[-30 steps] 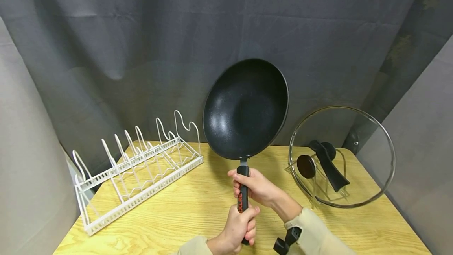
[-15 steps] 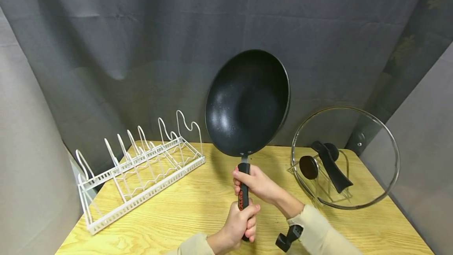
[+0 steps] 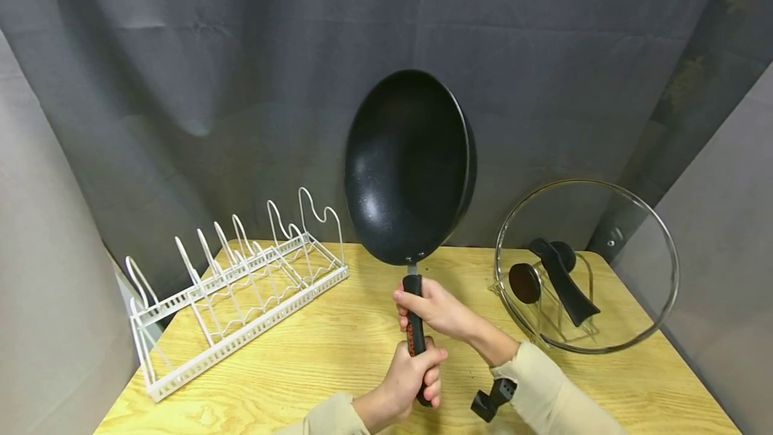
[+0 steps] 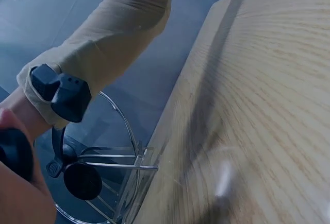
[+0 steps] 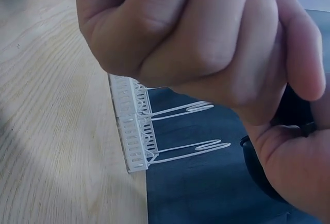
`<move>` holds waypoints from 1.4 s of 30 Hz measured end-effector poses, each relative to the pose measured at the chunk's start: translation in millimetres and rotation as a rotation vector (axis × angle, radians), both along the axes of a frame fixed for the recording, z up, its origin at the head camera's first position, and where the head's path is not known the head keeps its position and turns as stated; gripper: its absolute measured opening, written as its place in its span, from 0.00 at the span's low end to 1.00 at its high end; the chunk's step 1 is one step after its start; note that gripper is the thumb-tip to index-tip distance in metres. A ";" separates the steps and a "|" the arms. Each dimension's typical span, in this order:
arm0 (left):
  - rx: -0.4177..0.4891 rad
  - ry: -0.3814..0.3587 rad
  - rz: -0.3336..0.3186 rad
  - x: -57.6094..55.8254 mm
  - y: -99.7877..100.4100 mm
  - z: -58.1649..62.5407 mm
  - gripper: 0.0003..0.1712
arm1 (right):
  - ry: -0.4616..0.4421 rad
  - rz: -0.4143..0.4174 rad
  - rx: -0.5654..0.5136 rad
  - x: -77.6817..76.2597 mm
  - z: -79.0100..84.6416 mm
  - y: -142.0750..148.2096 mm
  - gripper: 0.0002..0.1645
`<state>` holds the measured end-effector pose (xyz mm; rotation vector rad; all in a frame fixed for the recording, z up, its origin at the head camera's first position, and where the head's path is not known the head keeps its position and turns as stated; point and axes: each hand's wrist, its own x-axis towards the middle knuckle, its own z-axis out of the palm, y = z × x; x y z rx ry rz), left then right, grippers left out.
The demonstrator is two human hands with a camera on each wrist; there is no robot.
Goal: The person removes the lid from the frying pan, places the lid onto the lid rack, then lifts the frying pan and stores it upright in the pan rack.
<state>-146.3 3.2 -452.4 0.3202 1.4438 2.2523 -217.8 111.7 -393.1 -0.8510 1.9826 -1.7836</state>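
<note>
A black wok (image 3: pixel 404 166) is held up over the table, its dark inside facing me and turned partly to the left. My left hand (image 3: pixel 400 381) grips the lower end of the black handle (image 3: pixel 415 335), which bears red lettering. Higher up, close below the pan, my right hand (image 3: pixel 439 311) holds the same handle, with its thumb lying along the front. In the right wrist view the curled fingers (image 5: pixel 180 38) hide most of the handle. The left wrist view catches only part of the left hand (image 4: pixel 23 193) around the dark handle end.
To the left stands a white wire rack (image 3: pixel 247 324) with upright dividers. A glass lid (image 3: pixel 675 274) with a black handle (image 3: pixel 564 280) leans in a wire stand on the right. Grey curtain (image 3: pixel 241 86) hangs behind the wooden table (image 3: pixel 290 368).
The wok has risen and swung slightly left, turning so that it looks narrower and more of its right outer wall shows. Both hands keep their hold on the handle.
</note>
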 end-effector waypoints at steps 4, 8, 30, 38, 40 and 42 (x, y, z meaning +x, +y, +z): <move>-0.012 -0.018 -0.002 1.1 -0.4 3.7 0.16 | 0.010 -0.003 0.029 0.4 0.8 -3.2 0.13; -0.015 -0.060 0.023 2.8 -0.9 6.0 0.16 | -0.001 -0.006 0.044 0.8 0.9 -7.9 0.14; 0.079 -0.057 0.128 5.6 0.4 4.7 0.16 | 0.077 0.022 0.214 0.2 15.7 -22.9 0.14; 0.102 -0.049 0.129 3.8 -2.0 7.8 0.16 | 0.130 0.021 0.295 -3.7 20.5 -29.8 0.15; 0.109 -0.053 0.137 3.5 -2.6 8.8 0.16 | 0.144 0.022 0.309 -4.5 21.6 -31.1 0.16; 0.112 -0.059 0.146 3.7 -3.6 10.0 0.17 | 0.148 0.028 0.312 -5.0 22.8 -32.5 0.16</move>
